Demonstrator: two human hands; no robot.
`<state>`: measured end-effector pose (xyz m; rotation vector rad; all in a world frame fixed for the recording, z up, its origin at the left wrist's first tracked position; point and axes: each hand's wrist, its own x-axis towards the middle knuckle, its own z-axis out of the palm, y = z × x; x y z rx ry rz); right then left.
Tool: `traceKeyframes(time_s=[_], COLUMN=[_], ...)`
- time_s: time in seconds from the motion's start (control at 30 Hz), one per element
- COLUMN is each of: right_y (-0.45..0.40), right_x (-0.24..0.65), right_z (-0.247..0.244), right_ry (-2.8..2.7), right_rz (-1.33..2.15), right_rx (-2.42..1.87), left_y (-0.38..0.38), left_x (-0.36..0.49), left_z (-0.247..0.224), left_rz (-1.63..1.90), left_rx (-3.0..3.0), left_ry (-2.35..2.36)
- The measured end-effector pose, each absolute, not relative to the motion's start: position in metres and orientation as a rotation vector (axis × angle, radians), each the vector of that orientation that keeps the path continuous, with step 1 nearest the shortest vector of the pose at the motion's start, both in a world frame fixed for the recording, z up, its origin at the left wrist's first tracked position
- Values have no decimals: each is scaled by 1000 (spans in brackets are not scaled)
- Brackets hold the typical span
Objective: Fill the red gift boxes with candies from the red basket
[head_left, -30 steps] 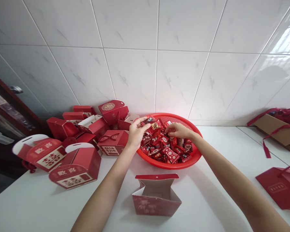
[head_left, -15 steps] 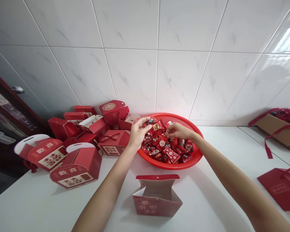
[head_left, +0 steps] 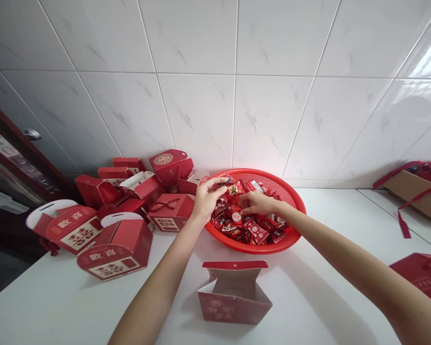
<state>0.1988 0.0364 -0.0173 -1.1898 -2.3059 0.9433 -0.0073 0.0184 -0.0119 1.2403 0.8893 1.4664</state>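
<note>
A red plastic basket, with slotted sides, holds a heap of small candies in red wrappers. Over the heap's left side, my left hand has its thumb apart from its outstretched fingers, and the fingertips touch the candies. My right hand reaches in from the right. Its curled fingers close on a red wrapped candy with a round pale label, partly hidden by the fingertips. In front of the basket stands a red paper gift box, its top open and its pale inside showing.
Several red gift boxes cluster on the left of the white table, some with open tops. A cardboard box with dark red ribbons lies at the far right. Nearer, a red bag is cut off by the frame edge. A tiled wall rises behind.
My right hand has moved left and slightly down across the candies. My left hand stays nearly in place. The view has shifted a little, and the gift box in front stands as before.
</note>
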Motion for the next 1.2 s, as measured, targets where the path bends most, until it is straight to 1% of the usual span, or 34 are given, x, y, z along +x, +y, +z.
traceKeyframes(time_s=[0.17,0.33,0.47,0.6,0.83,1.2], right_y=[33,20,0,-12,-19,-21], right_x=[204,228,225,204,190,191], right_z=[-5,13,22,21,11,5], right_ry=[-2043,-1608,-1381,-1437,-1498,-1664], right_rz=[956,866,852,881,775,595], right_rx=[-1103,-1032,-970,-1004,-1045,-1055], left_y=[19,20,19,17,13,11], left_x=[-8,-9,-9,-9,-9,-10], left_z=[-12,-13,-12,-11,-10,-8], left_rz=[1459,1465,1469,1431,1272,1316], left_rx=[1250,1249,1263,1363,1474,1547], left_ry=[897,901,875,828,750,804])
